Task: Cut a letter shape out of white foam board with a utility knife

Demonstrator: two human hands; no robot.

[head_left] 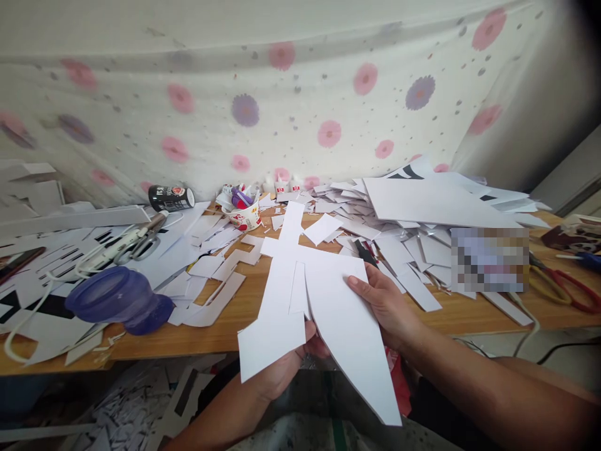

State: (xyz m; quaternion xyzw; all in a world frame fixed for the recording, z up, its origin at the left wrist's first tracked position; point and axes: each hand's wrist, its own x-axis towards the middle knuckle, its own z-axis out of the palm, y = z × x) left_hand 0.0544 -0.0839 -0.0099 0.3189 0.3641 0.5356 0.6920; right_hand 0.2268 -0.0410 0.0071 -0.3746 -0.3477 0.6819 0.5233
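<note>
A large white paper cutout (323, 300) with long pointed flaps and a narrow strip at its far end is held over the front edge of the wooden table (244, 307). My left hand (284, 369) grips it from below near its lower left flap, mostly hidden under the paper. My right hand (387, 304) holds its right edge, the thumb lying on top of the sheet and the fingers curled underneath.
Stacks of white paper offcuts (422, 213) cover the table's right side. On the left lie a purple bowl (117, 299), scissors (141, 241), a black can (171, 197) and a paper cup (244, 213). Red-handled scissors (568, 285) lie far right. Scraps litter the floor (126, 401).
</note>
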